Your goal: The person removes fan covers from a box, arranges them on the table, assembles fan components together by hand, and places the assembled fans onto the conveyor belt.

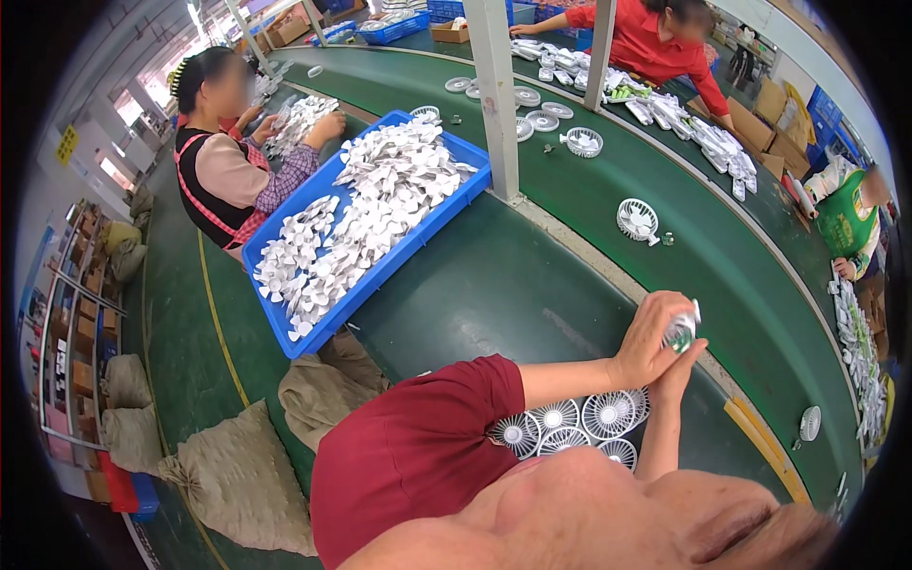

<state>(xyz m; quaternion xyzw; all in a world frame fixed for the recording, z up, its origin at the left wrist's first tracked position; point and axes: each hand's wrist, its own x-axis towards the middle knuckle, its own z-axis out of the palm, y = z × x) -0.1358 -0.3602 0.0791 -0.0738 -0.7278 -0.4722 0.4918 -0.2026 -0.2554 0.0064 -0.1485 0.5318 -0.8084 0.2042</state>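
Near the belt's edge, my left hand [652,334] and my right hand [676,369] come together, their fingers closed around a small white-and-clear fan part [680,332] with a hint of green. Much of that piece is hidden by the fingers, so its exact kind is unclear. Below my forearms, several round white fan grilles [608,414] lie close together on the green work table [446,304].
A blue tray [370,302] heaped with white fan blades [380,199] stands at left. A metal post [496,95] rises beyond it. The green conveyor [722,275] carries fan housings [637,219]. Co-workers [223,161] sit around; sacks [242,475] lie on the floor.
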